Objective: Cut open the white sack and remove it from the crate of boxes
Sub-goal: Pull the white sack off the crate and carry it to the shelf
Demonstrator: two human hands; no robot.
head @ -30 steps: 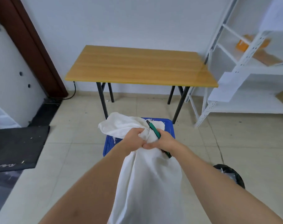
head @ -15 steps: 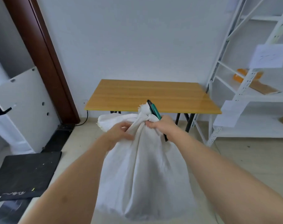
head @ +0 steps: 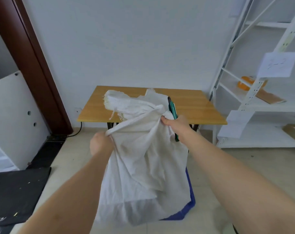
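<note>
Fingers of the left hand point(head: 101, 146) curl round a fold of the white sack point(head: 143, 162), held up over the blue crate point(head: 189, 206); the right hand point(head: 175, 123) grips sack cloth and a green cutter point(head: 173, 110).

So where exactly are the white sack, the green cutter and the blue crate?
white sack point(head: 143, 166): head view, on the hanging cloth's middle.
green cutter point(head: 172, 107): head view, on the handle above the right hand.
blue crate point(head: 189, 206): head view, on the corner peeking from under the sack.
</note>
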